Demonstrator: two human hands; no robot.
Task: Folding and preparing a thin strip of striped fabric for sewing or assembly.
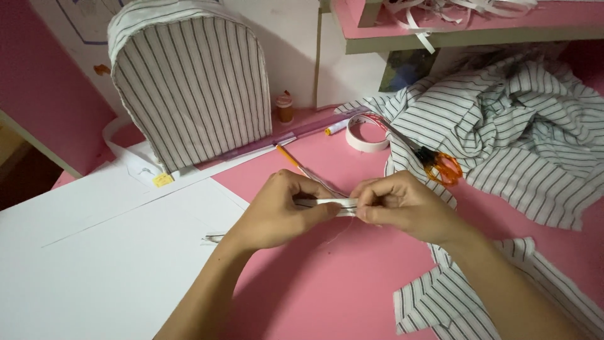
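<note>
Head view: left hand (277, 211) and right hand (402, 204) both pinched on narrow folded striped fabric strip (333, 203), held just above mid pink table (327, 283). White paper sheets (94, 252) over table's left edge. Striped fabric pile (522, 132) toward right rear corner, orange-handled scissors (440, 165) at its edge. Tape roll (367, 133), orange pencil (288, 155), striped cover (189, 88) along rear.
</note>
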